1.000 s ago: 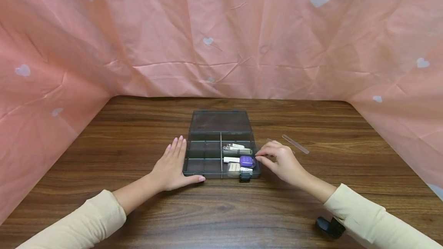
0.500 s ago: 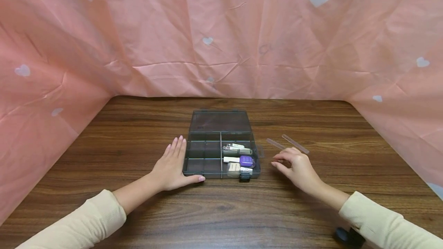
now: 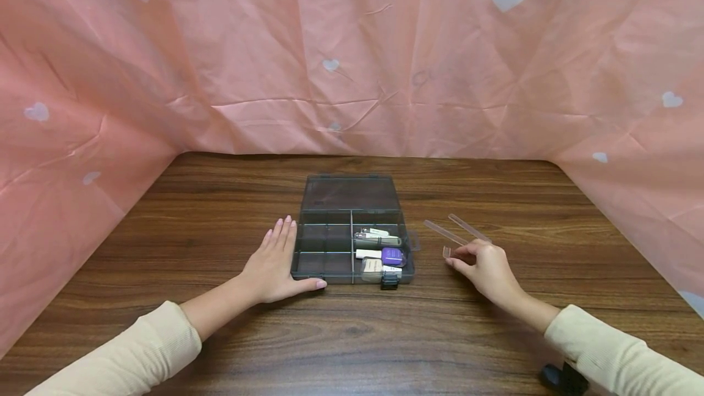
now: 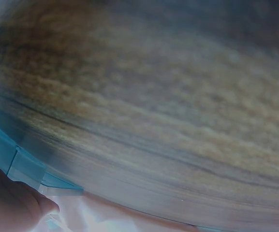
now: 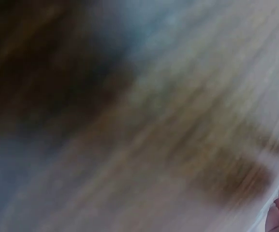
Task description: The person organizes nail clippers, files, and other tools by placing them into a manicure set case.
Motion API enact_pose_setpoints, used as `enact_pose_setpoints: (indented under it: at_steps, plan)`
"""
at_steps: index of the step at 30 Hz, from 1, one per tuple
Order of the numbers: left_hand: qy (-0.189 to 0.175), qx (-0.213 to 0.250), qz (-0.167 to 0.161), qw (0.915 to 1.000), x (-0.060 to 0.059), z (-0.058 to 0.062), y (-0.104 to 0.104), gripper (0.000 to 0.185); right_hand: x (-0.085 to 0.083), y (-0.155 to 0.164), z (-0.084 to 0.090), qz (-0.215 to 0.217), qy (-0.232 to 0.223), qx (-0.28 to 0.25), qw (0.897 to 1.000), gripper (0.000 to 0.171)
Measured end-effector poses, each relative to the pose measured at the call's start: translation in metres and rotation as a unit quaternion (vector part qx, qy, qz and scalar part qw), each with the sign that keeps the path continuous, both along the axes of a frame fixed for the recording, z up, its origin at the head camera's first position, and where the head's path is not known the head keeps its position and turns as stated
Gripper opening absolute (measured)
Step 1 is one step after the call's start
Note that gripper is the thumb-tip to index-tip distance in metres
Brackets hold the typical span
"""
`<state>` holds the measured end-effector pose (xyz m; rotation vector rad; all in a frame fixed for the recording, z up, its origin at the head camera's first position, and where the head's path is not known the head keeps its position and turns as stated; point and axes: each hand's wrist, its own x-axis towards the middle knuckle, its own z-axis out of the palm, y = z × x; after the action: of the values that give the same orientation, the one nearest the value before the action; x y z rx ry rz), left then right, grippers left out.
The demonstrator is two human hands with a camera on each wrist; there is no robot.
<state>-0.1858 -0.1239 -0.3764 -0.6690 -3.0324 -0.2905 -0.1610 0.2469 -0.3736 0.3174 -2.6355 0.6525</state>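
Observation:
On the table lies a smoky see-through compartment box (image 3: 321, 238), its lid (image 3: 352, 193) tipped back. My left hand (image 3: 277, 264) rests flat with straight fingers along its left side, thumb at the front edge. In the left wrist view part of that hand (image 4: 11, 205) overlaps the bluish box wall (image 4: 28, 166). The right-hand compartments hold a purple nail polish bottle (image 3: 393, 256), a cream bottle (image 3: 372, 267) and nail clippers (image 3: 378, 239). Right of the box, my right hand (image 3: 486, 267) pinches a small clear plastic piece (image 3: 446, 252) between thumb and fingertips.
Two long clear plastic strips (image 3: 442, 231) lie slanted just beyond my right hand. Another small clear piece (image 3: 415, 241) is beside the box's right wall. A pink curtain (image 3: 352, 109) with pale hearts encloses the wooden table (image 3: 231, 347).
My right hand has moved right, from the box's right wall to near the strips, where the small clear piece shows at its fingertips. The left hand and box have stayed put.

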Motion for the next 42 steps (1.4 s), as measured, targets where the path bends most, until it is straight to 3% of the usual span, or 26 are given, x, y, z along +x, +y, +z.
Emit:
enact_pose_setpoints:
  at_steps: [35, 42]
  plan:
    - [0.013, 0.000, -0.004, 0.9999, 0.001, 0.001, 0.000, 0.117, -0.013, -0.011, 0.003, -0.062, -0.088, -0.012, 0.994, 0.012]
    - [0.015, -0.001, -0.003, 0.9999, 0.001, 0.001, 0.000, 0.117, -0.015, -0.009, 0.003, -0.048, -0.084, -0.014, 0.995, 0.010]
